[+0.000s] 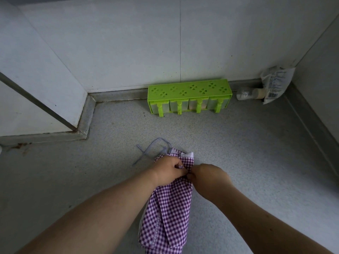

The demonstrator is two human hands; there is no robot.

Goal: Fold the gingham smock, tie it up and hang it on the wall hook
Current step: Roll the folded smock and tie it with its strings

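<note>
The purple-and-white gingham smock (169, 213) lies folded into a long narrow strip on the grey speckled counter (247, 153), running from the bottom edge up to the middle. My left hand (169, 169) presses and grips the strip near its far end. Touching it from the right, my right hand (209, 176) pinches the same fold. A thin pale cord (146, 153) of the smock loops loose on the counter just beyond my left hand. No wall hook is in view.
A green spice rack (189, 96) with several small drawers stands against the white tiled wall. To its right lie a small bottle (245, 94) and a crumpled printed packet (276, 83) in the corner. A raised ledge (86, 118) borders the counter at left.
</note>
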